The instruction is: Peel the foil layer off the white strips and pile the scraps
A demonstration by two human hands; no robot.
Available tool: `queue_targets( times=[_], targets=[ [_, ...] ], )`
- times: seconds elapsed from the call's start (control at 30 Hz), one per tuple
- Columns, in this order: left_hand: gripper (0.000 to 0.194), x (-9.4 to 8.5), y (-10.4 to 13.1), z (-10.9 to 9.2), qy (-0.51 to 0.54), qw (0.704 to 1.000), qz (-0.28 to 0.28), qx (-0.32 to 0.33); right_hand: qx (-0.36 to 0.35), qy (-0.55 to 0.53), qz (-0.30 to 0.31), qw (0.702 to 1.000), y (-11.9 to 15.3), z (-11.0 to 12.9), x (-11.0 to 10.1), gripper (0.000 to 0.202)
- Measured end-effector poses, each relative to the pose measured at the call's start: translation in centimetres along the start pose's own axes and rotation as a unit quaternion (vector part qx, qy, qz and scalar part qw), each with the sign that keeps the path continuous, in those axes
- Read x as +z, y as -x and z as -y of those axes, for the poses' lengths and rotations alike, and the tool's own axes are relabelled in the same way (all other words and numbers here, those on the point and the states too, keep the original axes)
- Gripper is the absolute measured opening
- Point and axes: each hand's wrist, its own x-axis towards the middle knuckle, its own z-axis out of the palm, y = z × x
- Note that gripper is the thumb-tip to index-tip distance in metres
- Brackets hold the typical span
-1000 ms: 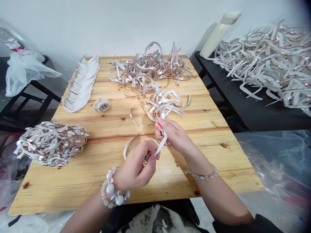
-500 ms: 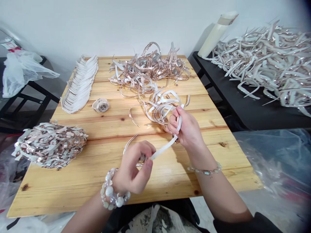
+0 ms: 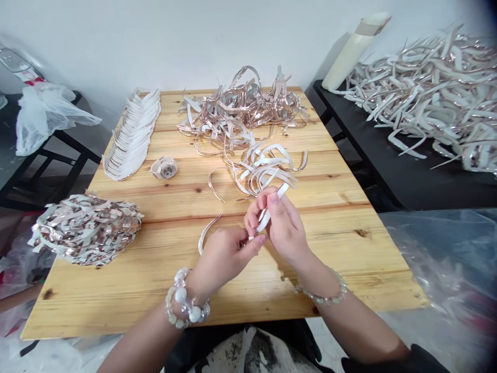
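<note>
The worktop (image 3: 361, 274) is smooth, so a strip dropped on it could perhaps slide. At its far side lies the tangled heap (image 3: 244, 106); its strips cross one another, and pulling one may drag several others. The loose strips (image 3: 272, 166) lie nearer, just beyond the fingers, where a knuckle could catch and scatter them. The right hand (image 3: 285, 225) is nearly closed, its thumb pressing the white strip (image 3: 281, 191) against bent fingers. The left hand (image 3: 227, 254) is closed too, thumb against fingers, and seems to pinch the lower end of this strip, although its own fingers hide most of the hold. The strip itself is between both hands, above the wood, and bent; uneven pulling might twist or crease it. Smallest, the thin curved piece (image 3: 202, 235) beside the left hand could be swept away by the wrist.
</note>
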Motion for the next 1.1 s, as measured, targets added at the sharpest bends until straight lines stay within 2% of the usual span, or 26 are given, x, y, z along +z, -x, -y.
queue_targets(
  times=[0.1,0.17,0.33,0.37,0.47,0.57,0.67,0.83,0.93,1.1],
  targets=[
    [0.048,0.3,-0.1,0.2,0.070,0.997,0.034,-0.012,-0.006,0.022,-0.001,1.000,-0.2,0.2,-0.2,0.030],
    [0.045,0.2,-0.2,0.1,0.103,0.994,0.028,-0.008,-0.005,0.049,-0.001,0.999,-0.5,0.4,-0.6,0.028],
    [0.038,-0.2,-0.2,-0.6,0.159,0.987,-0.017,-0.008,0.101,0.136,0.129,0.977,-0.6,0.2,-1.2,0.025],
    [0.037,-0.2,-0.1,-0.7,0.177,0.984,-0.026,-0.008,0.108,0.154,0.139,0.972,-0.5,0.1,-1.1,0.028],
    [0.037,0.0,0.1,-0.7,0.221,0.973,-0.057,0.010,0.102,0.166,0.097,0.976,-0.4,0.0,-0.8,0.037],
    [0.036,0.5,0.3,-0.5,0.232,0.967,-0.087,0.059,0.102,0.118,0.059,0.986,-0.4,0.1,-0.4,0.038],
    [0.035,0.8,0.5,-0.1,0.196,0.969,-0.093,0.115,0.112,0.077,0.028,0.990,-0.4,0.2,-0.1,0.040],
    [0.026,0.9,0.8,0.0,0.059,0.972,-0.090,0.210,0.116,0.057,-0.050,0.990,-0.5,0.2,0.1,0.041],
    [0.024,0.9,0.8,-0.1,-0.021,0.953,-0.084,0.291,0.109,0.071,-0.082,0.988,-0.7,0.1,-0.1,0.042],
    [0.019,1.1,0.5,-0.3,-0.109,0.910,-0.082,0.391,0.094,0.030,-0.084,0.992,-1.2,0.0,-0.6,0.043]
  ],
)
